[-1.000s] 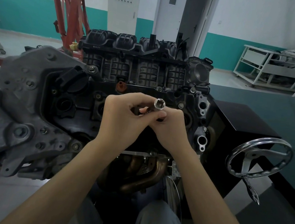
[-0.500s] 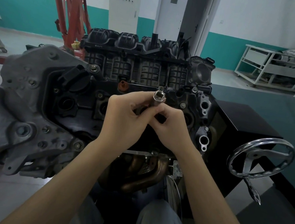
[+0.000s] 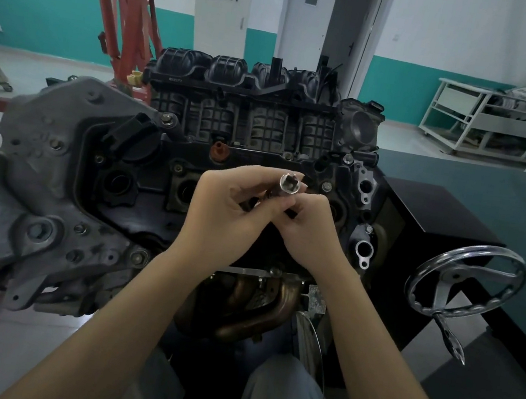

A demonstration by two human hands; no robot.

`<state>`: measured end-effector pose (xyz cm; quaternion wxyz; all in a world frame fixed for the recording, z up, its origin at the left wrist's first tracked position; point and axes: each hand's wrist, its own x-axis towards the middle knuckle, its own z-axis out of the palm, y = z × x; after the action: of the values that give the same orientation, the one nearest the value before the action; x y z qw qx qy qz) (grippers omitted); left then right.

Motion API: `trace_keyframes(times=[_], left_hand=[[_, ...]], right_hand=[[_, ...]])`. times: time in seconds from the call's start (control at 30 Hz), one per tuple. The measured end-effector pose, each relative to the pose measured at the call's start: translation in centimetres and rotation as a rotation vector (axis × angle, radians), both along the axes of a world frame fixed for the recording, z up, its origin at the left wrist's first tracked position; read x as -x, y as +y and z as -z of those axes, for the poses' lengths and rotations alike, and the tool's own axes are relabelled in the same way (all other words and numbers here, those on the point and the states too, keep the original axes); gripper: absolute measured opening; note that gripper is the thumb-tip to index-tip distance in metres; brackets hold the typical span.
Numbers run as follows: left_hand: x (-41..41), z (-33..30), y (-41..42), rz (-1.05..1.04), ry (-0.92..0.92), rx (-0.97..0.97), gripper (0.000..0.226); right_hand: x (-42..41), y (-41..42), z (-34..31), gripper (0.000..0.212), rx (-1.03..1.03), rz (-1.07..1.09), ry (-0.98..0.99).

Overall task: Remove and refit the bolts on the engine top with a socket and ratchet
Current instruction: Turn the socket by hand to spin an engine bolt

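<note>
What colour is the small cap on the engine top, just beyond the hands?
Reddish-brown cap, against the black engine top; the head view shows it.

Left hand (image 3: 226, 207), right hand (image 3: 310, 228) touching, fingers curled

A chrome handwheel (image 3: 466, 284) sits at about four o'clock, fixed to a black box stand (image 3: 447, 222). A red hoist frame (image 3: 126, 7) rises at eleven o'clock, beside a pale cabinet (image 3: 220, 4) and a grey door (image 3: 309, 16) near twelve. White trolleys (image 3: 479, 118) stand at two o'clock against the teal-banded wall (image 3: 43, 19).
</note>
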<state>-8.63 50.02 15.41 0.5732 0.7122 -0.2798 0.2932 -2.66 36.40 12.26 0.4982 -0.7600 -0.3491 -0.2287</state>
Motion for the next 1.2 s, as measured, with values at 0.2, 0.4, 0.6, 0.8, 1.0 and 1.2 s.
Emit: trace_keyframes(times=[0.2,0.4,0.6,0.8,1.0,1.2], left_hand=[[-0.01,-0.15,-0.26,-0.248,-0.064,-0.056,0.022],[0.06,-0.06,-0.12,-0.089,0.026,-0.004,0.029],[0.17,-0.45,-0.32,-0.247,0.011,-0.031,0.027],[0.25,-0.36,-0.22,-0.098,0.059,0.044,0.029],[0.19,-0.38,-0.38,-0.113,0.108,0.055,0.024],[0.16,-0.52,-0.13,-0.054,0.097,0.062,0.022]], right_hand=[[-0.44,0.05,0.37,0.011,-0.022,0.064,0.012],[-0.14,-0.01,0.15,0.02,-0.004,-0.008,0.01],[-0.5,0.06,0.42,0.013,-0.011,0.087,0.011],[-0.24,0.05,0.29,0.019,-0.011,0.013,-0.004],[-0.45,0.04,0.37,0.011,-0.022,0.078,0.003],[0.06,0.15,0.11,0.021,-0.017,-0.008,0.002]])
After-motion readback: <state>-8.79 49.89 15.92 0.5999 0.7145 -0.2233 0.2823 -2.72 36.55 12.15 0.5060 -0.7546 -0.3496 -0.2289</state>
